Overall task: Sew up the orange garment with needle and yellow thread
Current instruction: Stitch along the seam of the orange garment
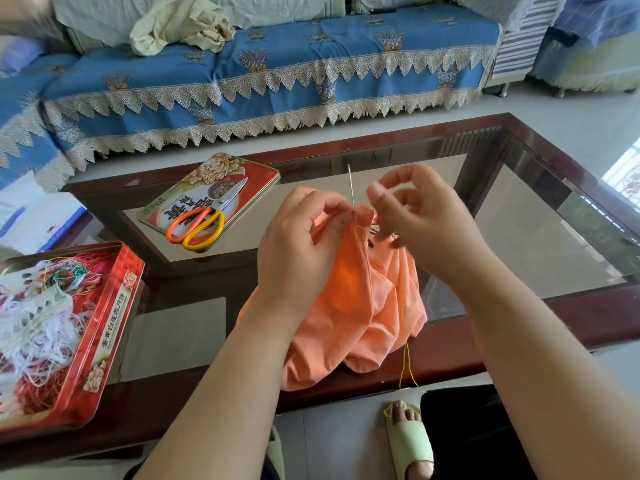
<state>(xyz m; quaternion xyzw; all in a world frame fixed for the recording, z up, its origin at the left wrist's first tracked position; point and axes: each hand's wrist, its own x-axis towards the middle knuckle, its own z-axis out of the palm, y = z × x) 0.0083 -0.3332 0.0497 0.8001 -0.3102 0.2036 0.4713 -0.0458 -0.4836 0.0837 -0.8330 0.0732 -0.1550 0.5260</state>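
1. Above the near edge of the glass-topped table (519,216), the orange garment (360,306) is held bunched, its lower folds draped over the dark wooden rim.
2. A fold at the top of the cloth is pinched by the curled fingers of the left hand (301,244); the needle (351,185) stands nearly upright out of that fold, with most of its shaft exposed.
3. The right hand (415,216) is seen just beside the needle with fingers loosely curled; whether anything is pinched between its fingertips cannot be told.
4. A prick is judged possible if the right fingers are brought onto the exposed tip rather than the shaft.
5. The yellow thread (406,365) hangs in a long loose loop below the cloth, toward a sandalled foot (408,441); a snag or knot could be caused there when the stitch is drawn tight.
6. The cloth appears thin, soft and matte, so puckering is likely under a hard pull.
7. Orange-and-yellow-handled scissors (201,223) lie on a glossy red tin lid (249,168); tangled threads fill an open tin (114,306).
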